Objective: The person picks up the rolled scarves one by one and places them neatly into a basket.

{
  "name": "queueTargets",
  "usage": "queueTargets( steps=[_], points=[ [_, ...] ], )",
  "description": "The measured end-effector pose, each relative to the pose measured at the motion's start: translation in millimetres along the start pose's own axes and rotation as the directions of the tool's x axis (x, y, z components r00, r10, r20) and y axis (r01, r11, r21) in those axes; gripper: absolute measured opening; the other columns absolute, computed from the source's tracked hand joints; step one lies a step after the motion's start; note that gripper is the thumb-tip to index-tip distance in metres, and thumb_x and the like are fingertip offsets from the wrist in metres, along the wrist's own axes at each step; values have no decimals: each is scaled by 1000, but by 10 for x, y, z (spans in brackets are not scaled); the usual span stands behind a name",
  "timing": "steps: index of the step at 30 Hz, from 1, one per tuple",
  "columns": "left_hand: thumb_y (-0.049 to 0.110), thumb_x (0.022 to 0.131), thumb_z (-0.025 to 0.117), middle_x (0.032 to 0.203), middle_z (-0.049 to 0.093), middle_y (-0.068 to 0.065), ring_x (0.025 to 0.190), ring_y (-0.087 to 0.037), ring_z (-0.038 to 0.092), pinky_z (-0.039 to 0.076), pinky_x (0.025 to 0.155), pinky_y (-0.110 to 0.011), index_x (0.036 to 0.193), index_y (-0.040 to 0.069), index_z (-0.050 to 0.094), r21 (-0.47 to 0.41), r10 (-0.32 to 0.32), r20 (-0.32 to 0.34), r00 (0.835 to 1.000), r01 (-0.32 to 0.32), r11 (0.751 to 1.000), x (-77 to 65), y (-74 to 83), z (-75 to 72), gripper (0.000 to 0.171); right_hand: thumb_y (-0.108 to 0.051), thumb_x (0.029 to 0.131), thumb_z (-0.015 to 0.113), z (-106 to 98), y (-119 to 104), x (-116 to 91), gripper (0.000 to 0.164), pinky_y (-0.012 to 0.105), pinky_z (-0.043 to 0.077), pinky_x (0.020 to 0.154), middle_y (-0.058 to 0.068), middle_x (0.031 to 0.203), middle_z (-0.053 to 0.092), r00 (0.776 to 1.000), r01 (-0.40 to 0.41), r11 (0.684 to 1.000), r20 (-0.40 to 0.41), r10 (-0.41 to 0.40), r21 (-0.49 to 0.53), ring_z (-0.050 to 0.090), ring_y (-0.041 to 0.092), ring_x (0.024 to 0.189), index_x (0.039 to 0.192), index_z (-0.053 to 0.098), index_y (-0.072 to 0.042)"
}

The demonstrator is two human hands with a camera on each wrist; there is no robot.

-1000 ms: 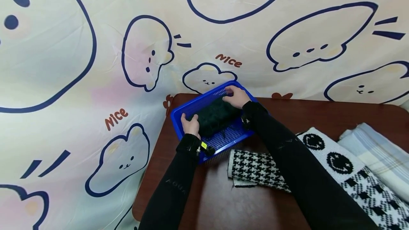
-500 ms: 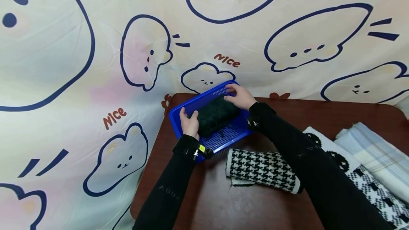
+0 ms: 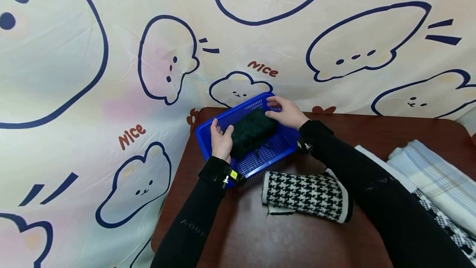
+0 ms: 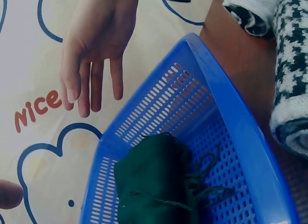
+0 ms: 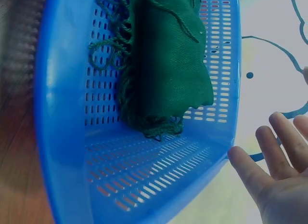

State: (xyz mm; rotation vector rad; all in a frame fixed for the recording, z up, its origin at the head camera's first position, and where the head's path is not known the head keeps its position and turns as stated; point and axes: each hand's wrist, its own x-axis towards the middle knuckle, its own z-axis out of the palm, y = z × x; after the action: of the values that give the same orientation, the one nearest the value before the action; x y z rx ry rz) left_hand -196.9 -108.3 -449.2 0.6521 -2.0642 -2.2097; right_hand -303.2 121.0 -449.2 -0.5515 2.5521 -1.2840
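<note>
A dark green fringed scarf (image 3: 254,131), rolled up, lies in a blue perforated plastic basket (image 3: 267,163). Its twisted tassels show at one end in the left wrist view and the right wrist view. My left hand (image 3: 222,144) is at the basket's left end, thumb and fingers spread beside the roll. Of that hand only a fingertip (image 4: 9,194) appears in the left wrist view. Over the basket's far right corner is my right hand (image 3: 288,113), fingers extended and apart from the scarf. Both wrist views show the right hand (image 5: 284,180) with nothing in its fingers.
In front of the basket lies a rolled black-and-white houndstooth scarf (image 3: 305,195). Farther right are a folded pale plaid cloth (image 3: 442,177) and a black-and-white patterned cloth (image 3: 444,214), partly under my right arm. A printed curtain (image 3: 282,44) hangs behind the brown table (image 3: 357,131).
My right hand has drawn to the right, away from the green scarf. My left hand has risen slightly. The scarf stays in the basket.
</note>
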Motion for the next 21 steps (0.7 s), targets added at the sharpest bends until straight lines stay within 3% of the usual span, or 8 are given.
queueTargets(
  steps=[9,21],
  points=[
    [28,99,55,160,14,-11,146,-29,18,26,116,-44,155,26,13,120,-6,91,996,-5,993,-73,57,-39,70,-39,94,61,-128,24,-243,60,47,37,107,10,142,49,999,16,1000,42,-16,4,42,28,133,146,39,-18],
    [34,99,55,160,17,-4,145,-24,21,28,115,-44,154,34,15,166,52,194,980,-85,982,-247,177,5,68,-40,93,62,-201,15,-620,60,45,38,109,5,142,48,998,47,996,45,-50,77,41,22,134,145,40,-23]
  ],
)
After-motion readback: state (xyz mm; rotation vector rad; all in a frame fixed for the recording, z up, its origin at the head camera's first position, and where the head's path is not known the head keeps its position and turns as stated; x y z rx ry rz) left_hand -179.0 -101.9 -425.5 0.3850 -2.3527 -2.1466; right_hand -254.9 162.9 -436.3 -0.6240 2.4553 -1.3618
